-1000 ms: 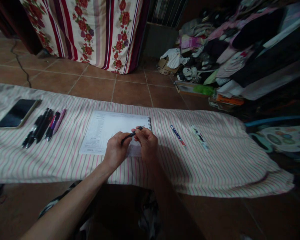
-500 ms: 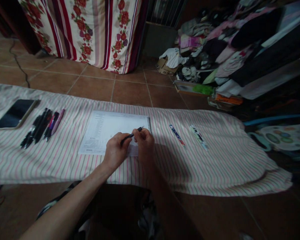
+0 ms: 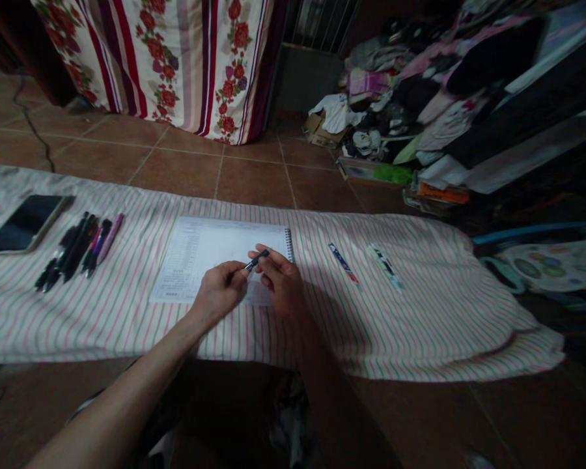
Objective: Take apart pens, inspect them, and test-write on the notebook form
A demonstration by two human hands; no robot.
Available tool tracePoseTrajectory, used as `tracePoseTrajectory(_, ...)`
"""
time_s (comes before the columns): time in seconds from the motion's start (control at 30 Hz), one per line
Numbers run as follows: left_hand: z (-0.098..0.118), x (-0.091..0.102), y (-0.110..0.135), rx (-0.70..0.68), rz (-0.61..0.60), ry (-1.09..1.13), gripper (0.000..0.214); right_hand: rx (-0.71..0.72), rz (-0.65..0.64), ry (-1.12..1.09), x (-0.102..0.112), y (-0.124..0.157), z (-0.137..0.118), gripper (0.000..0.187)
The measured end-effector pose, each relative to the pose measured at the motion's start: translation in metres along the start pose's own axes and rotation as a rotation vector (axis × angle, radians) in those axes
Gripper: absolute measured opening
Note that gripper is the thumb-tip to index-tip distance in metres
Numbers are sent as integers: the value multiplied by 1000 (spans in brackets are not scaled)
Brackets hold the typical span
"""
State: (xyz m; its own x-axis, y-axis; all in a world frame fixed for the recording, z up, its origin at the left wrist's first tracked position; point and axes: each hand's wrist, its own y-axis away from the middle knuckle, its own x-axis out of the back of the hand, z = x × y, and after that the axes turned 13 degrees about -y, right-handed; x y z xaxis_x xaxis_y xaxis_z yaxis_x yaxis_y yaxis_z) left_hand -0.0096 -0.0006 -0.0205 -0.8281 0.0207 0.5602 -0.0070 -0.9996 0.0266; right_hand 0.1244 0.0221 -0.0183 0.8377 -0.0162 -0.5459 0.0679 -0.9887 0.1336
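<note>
A black pen [image 3: 256, 259] is held over the open page, tilted up toward the right, with a silver band showing near its middle. My left hand [image 3: 219, 286] is closed round its lower left part, thumb on top. On the upper right part rest the pinched fingers of my right hand [image 3: 282, 279]. Whether the pen is in one piece or two I cannot tell. Beneath both hands lies a spiral-bound notebook [image 3: 215, 236], printed along its left side, its wire coil on the right.
Several pens [image 3: 78, 246] lie bunched on the left beside a phone [image 3: 24, 223]. To the right are a dark blue patterned pen [image 3: 342, 264] and a pale patterned pen [image 3: 387, 267]. A striped cloth [image 3: 420, 326] covers the table. Clothes [image 3: 371, 85] are heaped behind.
The fingers of my right hand have shifted and loosened somewhat along the pen, and the pen's thin tip at the upper right no longer shows. My left hand keeps its hold. The view moved slightly.
</note>
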Motion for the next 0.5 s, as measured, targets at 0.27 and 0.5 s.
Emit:
tracePoseTrajectory(0.27, 4, 3, 0, -64, 6, -19, 25, 38, 82, 72, 1, -3, 2, 24)
tracePoseTrajectory(0.5, 9, 6, 2, -182, 56, -172, 24, 140, 121, 192, 1, -5, 10, 29)
